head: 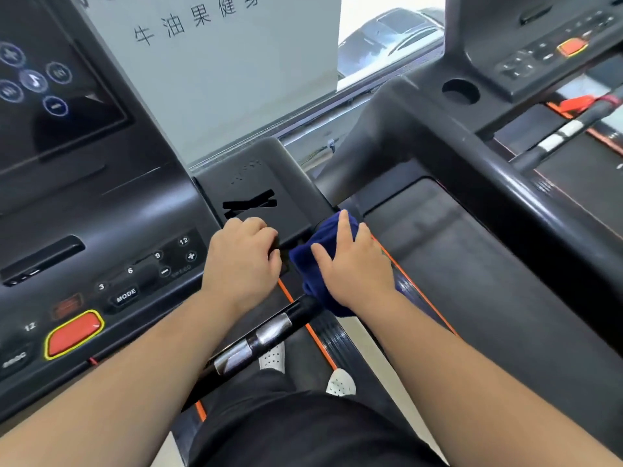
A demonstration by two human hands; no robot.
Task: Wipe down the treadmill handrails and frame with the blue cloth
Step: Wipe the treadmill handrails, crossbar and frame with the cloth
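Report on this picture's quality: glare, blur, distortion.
Head view: daylight washes out the window at top; the screen at far left is blurred; the wide lens bows the neighbouring treadmill's rail; the blue cloth, the right hand pressing it and the left hand gripping the console corner are sharp; metal bands on the handrail glint.

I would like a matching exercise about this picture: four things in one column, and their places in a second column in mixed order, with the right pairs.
Things:
1. dark blue cloth
2. red stop button with yellow rim
3. round black cup holder
4. white perforated shoes

Places:
A. upper right, on the neighbouring console
B. lower left, on the near console
C. under the right hand, on the black handrail
D. bottom centre, below the handrail

Pairs: 1-C, 2-B, 3-A, 4-D.
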